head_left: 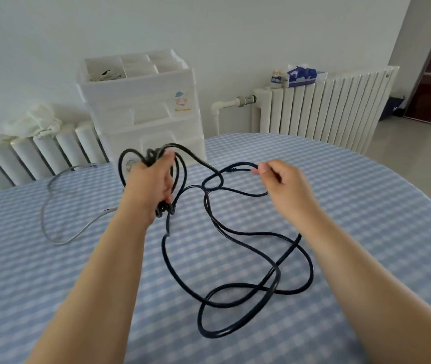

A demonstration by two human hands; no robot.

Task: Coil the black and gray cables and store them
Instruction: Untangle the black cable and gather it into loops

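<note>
Head view. A white plastic drawer unit [143, 106] stands at the far edge of the bench [366, 206], which is covered in a blue-and-white checked cloth. Its open top tray is split into compartments; the left compartment holds a small tangle of thin items with one dark piece, too small to identify, and the others show only white walls. The drawers below are closed, and their contents cannot be seen.

The left hand [151, 182] is raised above the bench, fingers curled round a bundle of several loops of the thick black cable [235, 233], which project above and below the fist. The right hand [282, 179] is held just beside it at about the same height, thumb and forefinger pinching the cable near one end, the remaining fingers loosely bent. Between the two hands the cable crosses itself, then drops to the bench and lies in wide, overlapping loops near the front edge.

The thin gray cable [51, 206] lies uncoiled on the bench, left of the left forearm and apart from both hands.

A white panel radiator [327, 106] stands against the wall behind the bench, with a blue-and-white tissue box [302, 76] on top.
</note>
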